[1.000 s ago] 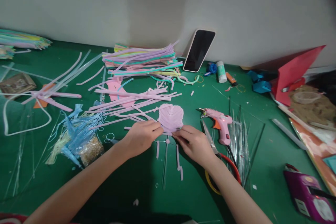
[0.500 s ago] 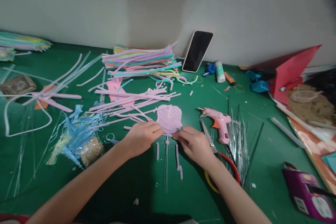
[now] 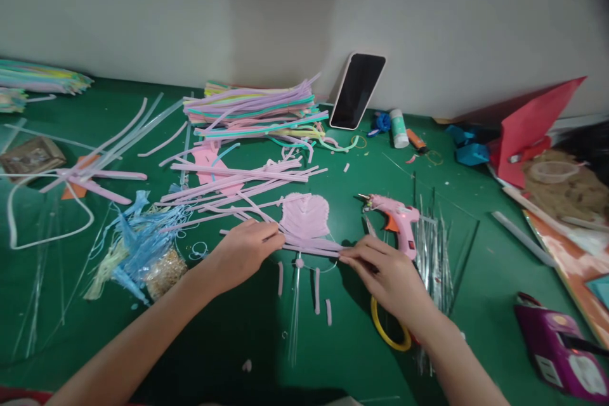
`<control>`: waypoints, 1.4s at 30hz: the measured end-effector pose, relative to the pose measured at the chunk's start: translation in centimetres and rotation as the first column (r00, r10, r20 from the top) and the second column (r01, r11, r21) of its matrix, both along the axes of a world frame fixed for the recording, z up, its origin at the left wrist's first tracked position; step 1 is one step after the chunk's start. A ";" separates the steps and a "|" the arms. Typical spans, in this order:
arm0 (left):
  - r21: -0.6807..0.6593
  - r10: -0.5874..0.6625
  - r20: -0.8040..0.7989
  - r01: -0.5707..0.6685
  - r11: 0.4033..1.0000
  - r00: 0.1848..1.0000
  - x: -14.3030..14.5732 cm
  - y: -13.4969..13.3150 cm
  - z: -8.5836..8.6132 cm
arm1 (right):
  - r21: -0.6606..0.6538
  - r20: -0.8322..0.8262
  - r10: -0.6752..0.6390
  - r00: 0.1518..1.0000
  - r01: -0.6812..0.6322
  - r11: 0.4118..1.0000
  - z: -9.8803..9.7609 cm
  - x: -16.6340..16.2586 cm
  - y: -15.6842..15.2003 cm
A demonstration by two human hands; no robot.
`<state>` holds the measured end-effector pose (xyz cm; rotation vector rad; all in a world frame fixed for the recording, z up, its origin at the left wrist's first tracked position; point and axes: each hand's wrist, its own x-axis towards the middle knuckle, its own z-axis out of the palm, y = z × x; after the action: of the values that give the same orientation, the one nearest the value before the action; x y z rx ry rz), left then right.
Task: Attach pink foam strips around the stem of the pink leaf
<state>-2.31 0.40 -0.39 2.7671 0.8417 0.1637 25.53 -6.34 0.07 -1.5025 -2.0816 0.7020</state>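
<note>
A pink heart-shaped piece (image 3: 304,219) made of strips lies on the green table (image 3: 238,342) in front of me. Pink strips (image 3: 314,245) run along its lower edge. My left hand (image 3: 242,252) is closed, pinching the left end of these strips at the heart's lower left. My right hand (image 3: 387,273) is closed too, pinching their right end, pulled out to the right of the heart. Short pink pieces and thin clear strands (image 3: 295,304) hang below the heart.
A pink glue gun (image 3: 397,219) and scissors lie just past my right hand, over a yellow ring (image 3: 385,333). Piles of pastel straws (image 3: 252,114), a leaning phone (image 3: 358,91), blue scraps (image 3: 137,241), clear sticks (image 3: 435,241), red card (image 3: 528,130) and a purple device (image 3: 556,349) surround the spot.
My right hand has moved right and slightly down, drawing the pink strips out from under the heart. The left hand shifted slightly left and stays at the heart's lower left.
</note>
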 end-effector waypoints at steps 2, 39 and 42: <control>-0.025 0.003 0.004 -0.003 1.000 1.000 -0.2 -0.2 -0.2 | -0.023 0.051 -0.016 0.999 0.017 1.000 0.3 0.9 -0.4; 0.140 -0.037 -0.039 0.042 0.989 0.999 -1.3 0.3 0.6 | 0.030 -0.163 -0.077 0.984 0.083 0.996 -2.7 -8.1 0.3; 0.092 0.018 -0.034 -0.015 0.996 0.999 -2.9 0.8 0.9 | 0.023 -0.167 -0.081 0.983 0.086 0.996 -2.8 -8.1 0.3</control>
<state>-5.17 1.19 0.49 2.8570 0.8878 0.1617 17.41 -6.03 -2.70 -1.4538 -1.8865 0.7339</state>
